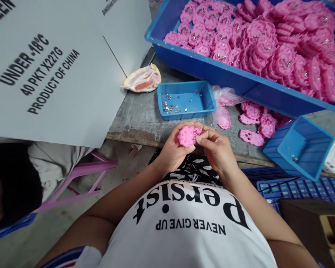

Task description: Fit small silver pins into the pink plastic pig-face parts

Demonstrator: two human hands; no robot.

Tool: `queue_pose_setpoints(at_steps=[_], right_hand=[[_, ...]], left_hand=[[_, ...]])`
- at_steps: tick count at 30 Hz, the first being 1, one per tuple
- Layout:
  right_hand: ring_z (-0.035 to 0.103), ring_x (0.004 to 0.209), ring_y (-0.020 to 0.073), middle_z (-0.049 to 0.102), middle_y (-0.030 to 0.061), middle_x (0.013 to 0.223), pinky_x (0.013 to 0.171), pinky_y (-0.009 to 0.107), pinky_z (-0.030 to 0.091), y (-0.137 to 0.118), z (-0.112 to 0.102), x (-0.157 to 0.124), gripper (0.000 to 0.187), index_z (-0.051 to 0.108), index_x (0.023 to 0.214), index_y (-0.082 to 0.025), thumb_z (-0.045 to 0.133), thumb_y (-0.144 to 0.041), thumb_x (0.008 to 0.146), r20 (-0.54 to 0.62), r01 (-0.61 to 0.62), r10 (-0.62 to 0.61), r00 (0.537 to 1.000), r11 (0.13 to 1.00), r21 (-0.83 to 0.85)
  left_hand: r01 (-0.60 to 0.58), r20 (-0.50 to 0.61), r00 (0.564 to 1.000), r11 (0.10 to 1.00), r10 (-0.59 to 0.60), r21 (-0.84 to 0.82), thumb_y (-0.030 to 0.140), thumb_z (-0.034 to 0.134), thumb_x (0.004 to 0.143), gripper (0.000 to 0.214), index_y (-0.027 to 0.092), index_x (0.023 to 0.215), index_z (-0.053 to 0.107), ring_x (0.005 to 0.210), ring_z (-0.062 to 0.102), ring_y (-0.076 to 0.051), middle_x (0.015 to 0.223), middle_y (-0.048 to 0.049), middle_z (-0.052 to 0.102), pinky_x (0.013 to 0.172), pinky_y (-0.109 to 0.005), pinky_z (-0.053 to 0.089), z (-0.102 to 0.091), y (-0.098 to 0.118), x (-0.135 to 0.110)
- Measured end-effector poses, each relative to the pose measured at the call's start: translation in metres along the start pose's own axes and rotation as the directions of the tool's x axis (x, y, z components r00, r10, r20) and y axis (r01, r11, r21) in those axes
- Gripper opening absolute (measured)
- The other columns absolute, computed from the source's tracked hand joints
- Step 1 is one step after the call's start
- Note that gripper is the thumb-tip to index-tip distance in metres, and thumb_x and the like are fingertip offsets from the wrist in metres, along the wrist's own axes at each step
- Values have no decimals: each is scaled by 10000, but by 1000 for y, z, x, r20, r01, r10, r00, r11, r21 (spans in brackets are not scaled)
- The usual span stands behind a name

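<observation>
Between my two hands is a pink plastic piece (pixel 187 136) with a raised round middle and a scalloped edge. My left hand (pixel 171 149) is closed around its left side, thumb along the lower edge. Thumb and forefinger of my right hand (pixel 216 147) pinch the piece's right end; whether a small metal part sits there too I cannot make out. Just beyond my hands is a small blue tray (pixel 187 99) with little silver metal parts (pixel 169 106) gathered mostly on its left side. Several loose pink pieces (pixel 252 137) lie on the table to the right.
A large blue bin (pixel 240 76) heaped with pink pieces spans the back right. A tilted blue container (pixel 301 147) stands at the right edge. A peeled fruit segment with rind (pixel 143 79) lies beside a big white carton (pixel 72 74). Another person's leg (pixel 13 178) shows at left.
</observation>
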State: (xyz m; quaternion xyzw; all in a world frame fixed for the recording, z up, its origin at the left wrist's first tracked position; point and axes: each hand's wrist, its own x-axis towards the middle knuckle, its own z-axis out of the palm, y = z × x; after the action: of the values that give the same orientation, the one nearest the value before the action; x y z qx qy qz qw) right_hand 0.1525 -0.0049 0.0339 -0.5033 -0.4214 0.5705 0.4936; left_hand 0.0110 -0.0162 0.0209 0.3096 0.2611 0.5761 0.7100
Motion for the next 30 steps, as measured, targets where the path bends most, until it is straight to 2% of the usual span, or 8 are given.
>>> queue_pose_setpoints(at_steps=[6,10,12,17,22,25,27,30], right_hand=[[626,1163,277,685,75,1153,1055,475,493,0,8,3,354,586,758,-257,859,-475,702,37,69,-70,997,998,6],[622,1180,279,685,85,1150,1029,467,491,-3,4,9,247,566,787,-258,723,-442,837,75,111,-107,991,992,-60],[623,1183,283,681,97,1182,986,453,503,-6,1,12,199,579,799,-252,709,-396,842,61,117,-112,992,990,-81],[648,915,214,692,71,1086,844,382,525,-22,3,26,133,636,806,-241,754,-297,781,10,154,-153,988,984,-85],[577,689,172,689,21,829,669,331,468,-45,12,73,101,678,851,-239,746,-283,791,107,284,-264,959,916,-284],[567,655,169,682,7,755,669,328,432,-51,21,115,55,707,835,-221,730,-200,790,257,363,-259,931,726,-584],[603,694,184,720,22,783,717,333,439,-51,30,139,94,733,791,-207,741,-120,756,353,383,-160,922,512,-769],[686,866,238,789,70,946,785,327,463,-47,49,162,126,778,873,-198,736,-117,785,429,415,40,902,189,-890]], left_hand=[[11,-45,999,1000,-11,0,235,904,668,603,314,1213,660,1354,576,-229,1374,-39,657,1179,-389,425,-3,1,1],[73,-97,992,995,-80,-71,239,850,699,626,286,1286,636,1363,571,-241,1408,-55,641,1175,-404,431,-3,9,6],[108,-104,987,988,-120,-112,233,781,751,599,274,1324,613,1327,605,-259,1381,-67,660,1130,-437,478,-3,15,8],[193,-116,969,961,-218,-197,174,643,786,647,277,1414,528,1156,705,-298,1221,-81,726,923,-512,602,-13,24,8],[225,-128,961,960,-247,-164,122,700,727,625,250,1314,527,1091,737,-311,1139,-62,733,820,-479,635,-25,30,0],[207,-174,959,973,-222,-101,98,710,730,570,242,1242,505,1028,759,-291,1081,-31,729,768,-440,644,-30,34,-3],[201,-184,960,977,-211,-73,112,705,744,509,232,1189,490,975,770,-279,1061,-29,731,730,-417,644,-33,36,-4],[198,-202,958,979,-203,-45,138,706,760,446,214,1130,469,923,776,-272,1046,-38,734,696,-397,642,-36,38,-3]])
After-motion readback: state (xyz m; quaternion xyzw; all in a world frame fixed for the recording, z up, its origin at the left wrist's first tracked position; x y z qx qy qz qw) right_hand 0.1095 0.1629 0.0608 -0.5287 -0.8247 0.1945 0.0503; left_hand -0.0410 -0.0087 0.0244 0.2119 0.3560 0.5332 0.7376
